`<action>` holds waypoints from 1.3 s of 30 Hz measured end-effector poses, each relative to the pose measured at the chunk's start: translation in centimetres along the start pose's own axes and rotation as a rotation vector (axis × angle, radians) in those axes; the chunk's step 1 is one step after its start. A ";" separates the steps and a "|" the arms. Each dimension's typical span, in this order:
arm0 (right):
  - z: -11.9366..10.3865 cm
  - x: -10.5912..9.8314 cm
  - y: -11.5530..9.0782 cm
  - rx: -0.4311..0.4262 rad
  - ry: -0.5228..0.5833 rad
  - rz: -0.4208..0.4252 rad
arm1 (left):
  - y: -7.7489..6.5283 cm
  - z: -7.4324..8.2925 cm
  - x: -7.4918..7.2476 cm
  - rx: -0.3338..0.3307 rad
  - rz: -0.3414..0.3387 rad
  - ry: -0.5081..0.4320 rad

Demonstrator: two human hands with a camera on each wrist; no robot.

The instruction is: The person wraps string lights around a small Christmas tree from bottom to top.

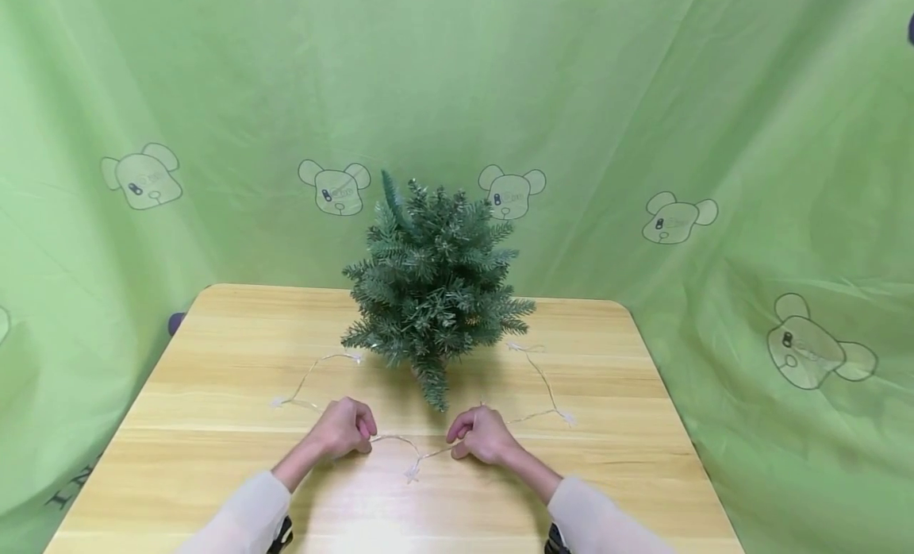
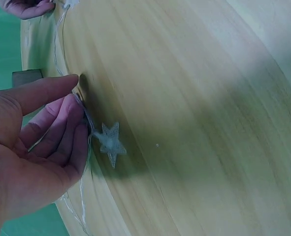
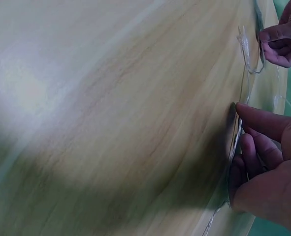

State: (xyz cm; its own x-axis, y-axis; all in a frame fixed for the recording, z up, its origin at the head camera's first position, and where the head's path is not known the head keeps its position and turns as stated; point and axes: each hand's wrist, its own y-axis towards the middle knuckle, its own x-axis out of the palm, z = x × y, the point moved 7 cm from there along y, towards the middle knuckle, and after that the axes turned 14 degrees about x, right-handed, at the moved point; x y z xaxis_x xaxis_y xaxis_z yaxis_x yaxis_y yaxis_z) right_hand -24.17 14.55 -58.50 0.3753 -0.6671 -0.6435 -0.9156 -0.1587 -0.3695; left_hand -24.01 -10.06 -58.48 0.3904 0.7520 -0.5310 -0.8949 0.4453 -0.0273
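Note:
A thin clear-wired string of star lights (image 1: 412, 471) lies on the tabletop in a loose line in front of a small green artificial tree. My left hand (image 1: 344, 428) pinches the wire left of the middle star, thumb and fingers close over the wood. In the left wrist view, a clear six-pointed star (image 2: 112, 145) hangs off the wire beside the fingertips. On the other side of that middle star, my right hand (image 1: 483, 435) pinches the same wire between thumb and fingers. The right wrist view shows the wire (image 3: 237, 135) running along those fingertips.
The artificial tree (image 1: 435, 284) stands at the back middle, its lowest branch reaching toward the hands. More stars (image 1: 566, 417) and wire curve back on both sides of it. The wooden table (image 1: 614, 490) has rounded far corners; a green curtain (image 1: 421, 70) with bear heads hangs behind.

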 end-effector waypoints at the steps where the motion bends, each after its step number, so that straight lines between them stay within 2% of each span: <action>1: 0.0 0.0 0.0 -0.003 -0.004 0.005 | 0.0 0.0 0.1 -0.001 -0.001 0.004; 6: -0.1 0.1 0.1 -0.017 -0.011 0.029 | 0.0 0.2 0.2 0.009 -0.008 0.020; 12: -0.2 0.0 0.1 -0.007 -0.009 0.026 | 0.0 0.9 -0.5 0.011 -0.043 0.005; 20: -0.6 -0.4 -0.2 0.020 -0.023 -0.048 | 0.1 2.1 -2.2 0.047 -0.100 0.007; 25: -1.3 -2.1 -0.8 0.070 -0.029 -0.130 | -0.2 3.0 -2.9 0.042 -0.173 0.009; 29: -2.5 -4.0 -1.4 0.078 -0.035 -0.194 | -0.5 4.0 -3.5 0.035 -0.238 -0.028; 35: -4.4 -6.9 -2.2 0.050 -0.082 -0.266 | -0.8 5.4 -5.1 0.089 -0.315 -0.050; 39: -5.2 -8.1 -3.0 0.063 -0.078 -0.333 | -1.0 6.0 -6.0 0.124 -0.390 -0.067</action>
State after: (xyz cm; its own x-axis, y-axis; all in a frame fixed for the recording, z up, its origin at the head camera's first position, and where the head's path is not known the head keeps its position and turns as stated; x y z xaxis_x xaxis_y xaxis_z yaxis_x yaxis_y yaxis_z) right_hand -25.25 16.64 -48.66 0.6639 -0.5281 -0.5295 -0.7314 -0.3112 -0.6068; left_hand -24.14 -12.13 -50.13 0.7121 0.5435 -0.4445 -0.6459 0.7553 -0.1110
